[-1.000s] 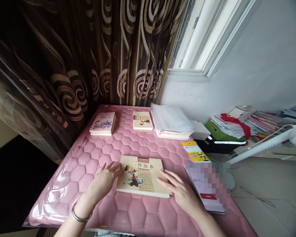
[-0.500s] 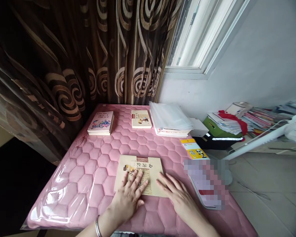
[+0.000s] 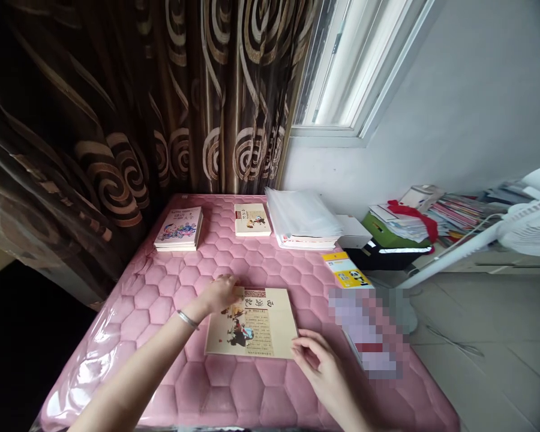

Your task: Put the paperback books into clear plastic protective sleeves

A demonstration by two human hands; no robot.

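Note:
A cream book (image 3: 261,324) with a painted figure and dark characters on its cover lies flat on the pink quilted surface (image 3: 162,336). My left hand (image 3: 222,292), a silver bangle on its wrist, is at the book's far left corner, its fingers bent down over the edge and partly hidden. At the near right corner, my right hand (image 3: 314,355) has its thumb and curled fingers closed against the book's side.
Farther back are a short stack of books (image 3: 179,229), a smaller cream book (image 3: 252,220) and a pile of papers under clear plastic (image 3: 301,216). A yellow panda packet (image 3: 347,270) lies at the right edge, near a blurred flat item (image 3: 366,336). A white fan (image 3: 459,252) stands beyond.
My left hand has slid off the cover's middle to the far left corner, uncovering the picture. My right hand has turned from lying flat to curling at the right edge.

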